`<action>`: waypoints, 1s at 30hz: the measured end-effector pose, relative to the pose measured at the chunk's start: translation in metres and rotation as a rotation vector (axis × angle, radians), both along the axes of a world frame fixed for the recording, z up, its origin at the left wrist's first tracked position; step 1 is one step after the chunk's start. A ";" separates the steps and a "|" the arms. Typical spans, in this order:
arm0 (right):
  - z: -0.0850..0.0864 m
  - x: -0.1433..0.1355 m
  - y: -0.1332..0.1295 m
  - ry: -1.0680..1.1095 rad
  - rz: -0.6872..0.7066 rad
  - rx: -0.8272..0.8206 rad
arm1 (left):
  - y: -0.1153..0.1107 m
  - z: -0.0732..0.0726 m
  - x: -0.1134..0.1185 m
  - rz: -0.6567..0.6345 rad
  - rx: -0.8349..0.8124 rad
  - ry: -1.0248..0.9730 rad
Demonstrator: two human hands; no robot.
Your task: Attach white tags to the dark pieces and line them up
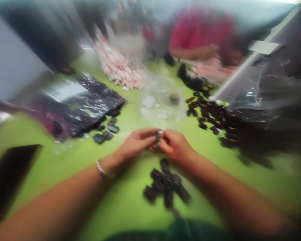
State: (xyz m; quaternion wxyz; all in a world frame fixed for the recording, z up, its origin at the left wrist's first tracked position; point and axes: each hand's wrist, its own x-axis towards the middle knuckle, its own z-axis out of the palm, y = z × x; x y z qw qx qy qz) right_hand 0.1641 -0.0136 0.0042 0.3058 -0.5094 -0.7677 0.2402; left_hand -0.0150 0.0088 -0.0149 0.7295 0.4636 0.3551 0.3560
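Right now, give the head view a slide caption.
Left hand and right hand meet at a small, blurred dark part.

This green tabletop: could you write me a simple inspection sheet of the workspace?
Surface: bright green smooth tabletop, crowded.
Job's things: small dark piece held centrally; small black blocks with red marks nearer the wearer; round translucent plastic container beyond.
Clutter: left, clear plastic bag with dark contents; right, clear plastic bag and scattered black-red pieces; far side, pinkish-white pile.
Grip: left hand holds the dark piece; right hand meets it, details blurred.
Cables: too blurred to tell.
Surroundings: person in pink-red top opposite.
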 end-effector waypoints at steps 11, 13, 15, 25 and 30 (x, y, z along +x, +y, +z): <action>0.006 -0.011 -0.006 0.469 -0.211 -0.503 | -0.006 0.006 0.002 -0.002 -0.180 -0.191; 0.010 -0.007 -0.004 0.548 -0.143 -0.610 | -0.006 0.010 0.001 -0.028 -0.199 -0.231; 0.012 -0.002 0.000 0.648 -0.077 -0.633 | -0.004 0.015 0.001 0.003 -0.188 -0.263; -0.006 0.017 0.020 -0.041 -0.147 -0.061 | 0.015 0.015 -0.006 0.351 -0.153 -0.280; -0.018 0.013 0.020 -0.268 -0.134 0.028 | 0.012 0.012 -0.005 0.351 -0.159 -0.270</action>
